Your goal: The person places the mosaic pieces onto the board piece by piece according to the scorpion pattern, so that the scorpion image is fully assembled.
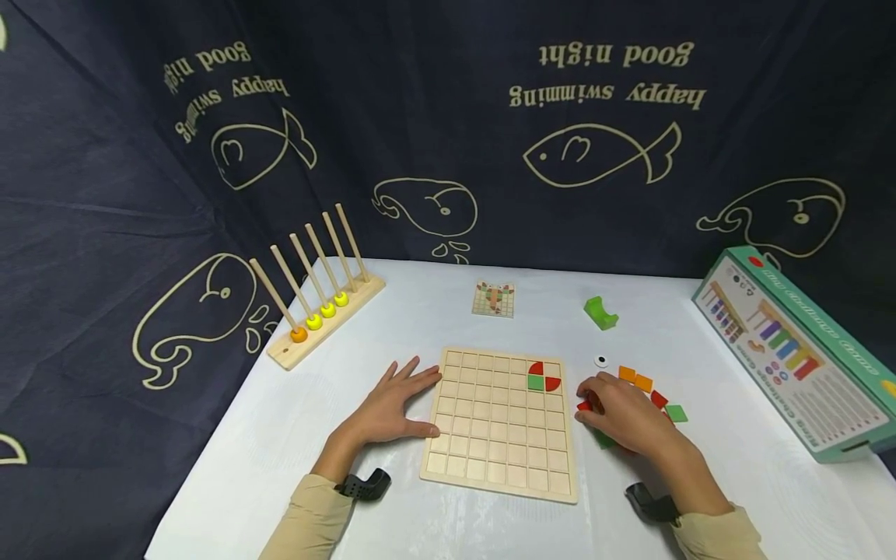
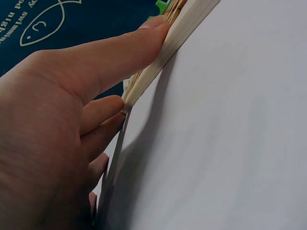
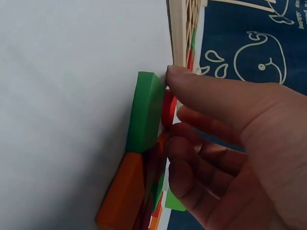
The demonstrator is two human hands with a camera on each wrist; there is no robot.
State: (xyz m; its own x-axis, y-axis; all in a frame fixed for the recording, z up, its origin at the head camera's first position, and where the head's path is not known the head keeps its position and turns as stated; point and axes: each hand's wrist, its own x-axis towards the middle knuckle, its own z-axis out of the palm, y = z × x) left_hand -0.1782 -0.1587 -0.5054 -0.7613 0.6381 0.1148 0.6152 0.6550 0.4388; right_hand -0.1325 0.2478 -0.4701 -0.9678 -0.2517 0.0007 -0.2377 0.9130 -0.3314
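Observation:
A wooden grid board (image 1: 497,435) lies on the table, with two red quarter-round pieces (image 1: 552,384) and a green square piece (image 1: 535,383) near its top right corner. My left hand (image 1: 395,408) rests with spread fingers along the board's left edge; the left wrist view shows its thumb (image 2: 129,52) against the wooden rim. To the board's right, my right hand (image 1: 623,412) is over loose pieces, thumb and fingertips bent around a red piece (image 3: 168,108). A green piece (image 3: 145,110) and an orange piece (image 3: 122,191) lie close by. The palm hides several pieces.
A wooden peg stand (image 1: 325,323) with orange and yellow rings is at the left. Behind the board lie a small pattern card (image 1: 493,299) and a green curved block (image 1: 600,313). A game box (image 1: 791,350) stands at right. Orange squares (image 1: 627,374) and a white ring (image 1: 600,362) lie beyond my right hand.

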